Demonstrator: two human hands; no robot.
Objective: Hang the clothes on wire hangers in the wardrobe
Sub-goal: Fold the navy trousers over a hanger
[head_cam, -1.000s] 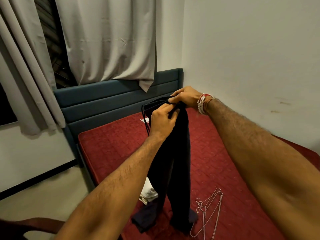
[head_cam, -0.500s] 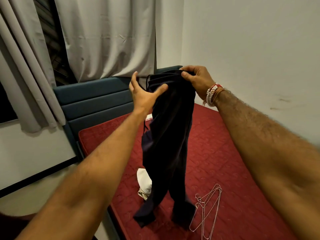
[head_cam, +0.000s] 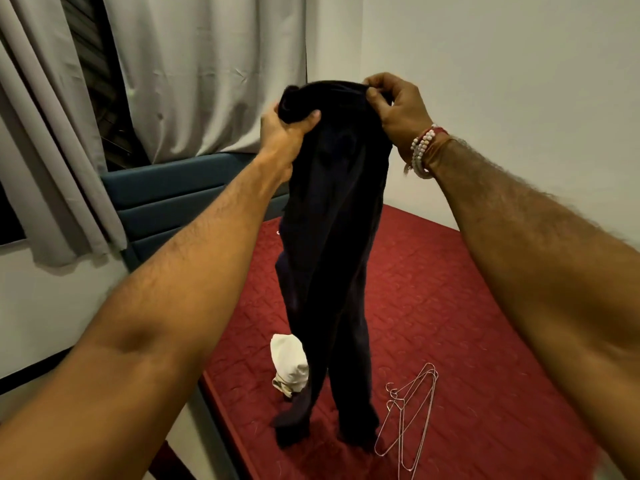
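Observation:
Dark trousers hang lengthwise in front of me, their leg ends touching the red mattress. My left hand grips the left side of the waistband, fingers closed around bunched cloth. My right hand pinches the right side of the waistband; it wears bead bracelets at the wrist. Several wire hangers lie in a loose pile on the mattress, just right of the trouser legs. No hanger shows inside the trousers.
A crumpled white garment lies on the mattress near its left edge, partly behind the trousers. A blue padded headboard stands behind the bed under grey curtains. A white wall borders the bed on the right.
Both hands lifted the trousers from chest height up high and moved apart along the waistband. My left hand, open half a second ago, now grips the cloth.

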